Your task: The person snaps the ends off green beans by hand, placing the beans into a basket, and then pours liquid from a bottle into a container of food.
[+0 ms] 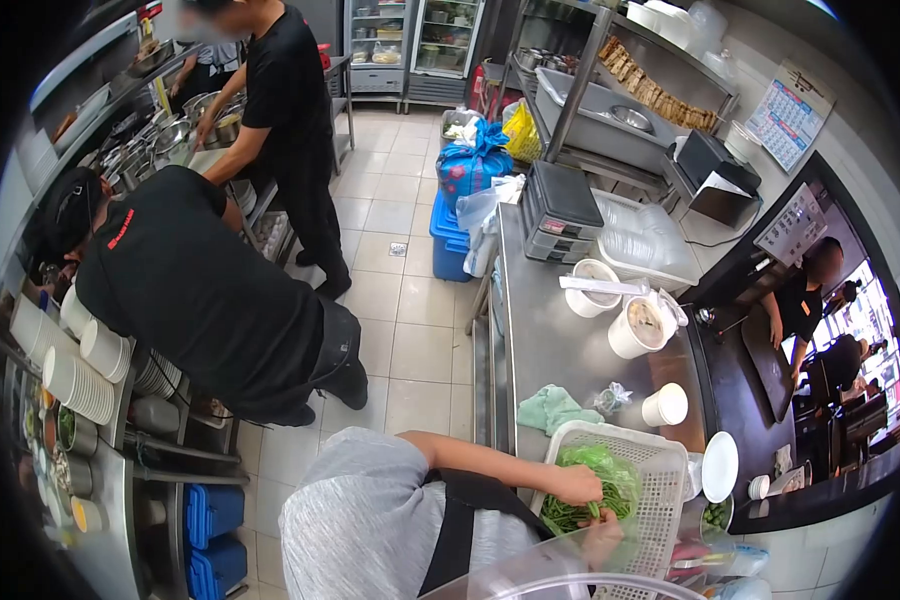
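The leafy green stalks (pixel 610 478) are lying bunched in a clear bag inside the white plastic basket (pixel 660 455), which is sitting at the near end of the steel counter (pixel 540 335). The left hand (pixel 577 485) is reaching over the basket rim and closing its fingers around the top of the bunch. The right hand (pixel 602 535) is pressing against the lower stalks with its fingers curled, but a curved clear plastic edge (pixel 530 565) is blurring it, so I cannot tell whether it is actually gripping anything. Just beside the basket a crumpled green cloth (pixel 555 408) is lying on the counter, and a small white cup (pixel 665 405) is standing near the basket's far corner. Farther along, two white tubs (pixel 638 328) are standing close together. Across the tiled aisle, well apart from the basket, a person in black (pixel 200 290) is bending over a shelf of stacked white bowls (pixel 80 385).
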Motion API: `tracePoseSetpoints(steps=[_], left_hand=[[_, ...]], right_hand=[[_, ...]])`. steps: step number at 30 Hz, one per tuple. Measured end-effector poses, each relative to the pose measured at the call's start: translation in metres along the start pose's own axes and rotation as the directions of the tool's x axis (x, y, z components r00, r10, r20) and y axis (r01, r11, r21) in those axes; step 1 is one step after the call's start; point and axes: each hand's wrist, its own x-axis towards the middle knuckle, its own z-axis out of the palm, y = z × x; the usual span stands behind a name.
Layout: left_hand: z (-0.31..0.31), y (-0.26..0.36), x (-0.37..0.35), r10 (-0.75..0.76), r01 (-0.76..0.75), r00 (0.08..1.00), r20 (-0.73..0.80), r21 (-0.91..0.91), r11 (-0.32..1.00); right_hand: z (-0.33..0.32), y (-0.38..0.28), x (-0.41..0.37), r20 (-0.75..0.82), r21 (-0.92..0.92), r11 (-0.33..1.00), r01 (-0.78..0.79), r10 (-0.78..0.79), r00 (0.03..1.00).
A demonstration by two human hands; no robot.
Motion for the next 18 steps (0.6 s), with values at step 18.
tracePoseSetpoints(steps=[18], left_hand=[[0.003, -0.006, 0.021, -0.273, 0.18, 0.961, 0.033, -0.827, 0.533]], right_hand=[[0.008, -0.013, 0.0, 0.014, 0.73, 0.671, -0.129, 0.174, 0.985]])
